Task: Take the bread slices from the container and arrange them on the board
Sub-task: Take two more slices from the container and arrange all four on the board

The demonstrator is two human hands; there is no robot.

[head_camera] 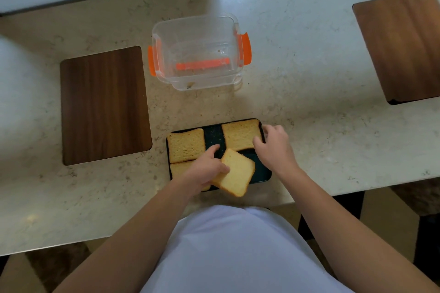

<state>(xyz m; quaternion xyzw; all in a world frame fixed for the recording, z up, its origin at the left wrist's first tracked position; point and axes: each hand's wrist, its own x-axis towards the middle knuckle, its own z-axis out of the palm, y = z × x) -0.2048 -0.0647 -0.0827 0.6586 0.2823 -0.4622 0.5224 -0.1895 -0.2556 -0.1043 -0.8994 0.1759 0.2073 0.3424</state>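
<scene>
Four bread slices in sight, and all four at the dark board (pixel 263 175) on the near edge of the worktop (pixel 309 93). One slice (pixel 186 145) lies flat at the board's far left corner. A second slice (pixel 240 134) lies flat at the far right corner, with a strip of bare board between the two. A third slice (pixel 178 169) sits at the near left, mostly hidden under the left hand (pixel 205 169). The fourth slice (pixel 237 173) is the one in play — tilted, its near corner hanging past the board's front edge, pinched in the left hand's grip with the thumb on top and the index finger stretched out toward the middle of the board.

The right hand (pixel 273 144) holds nothing; its grip is loosely curled, fingertips resting at the right edge of the second slice and the board's rim.

One clear container (pixel 197 31) with orange clips stands further back on the worktop, well apart from the board — only crumbs show inside. Two brown wooden mats: one (pixel 104 104) to the left, one (pixel 402 45) far right.
</scene>
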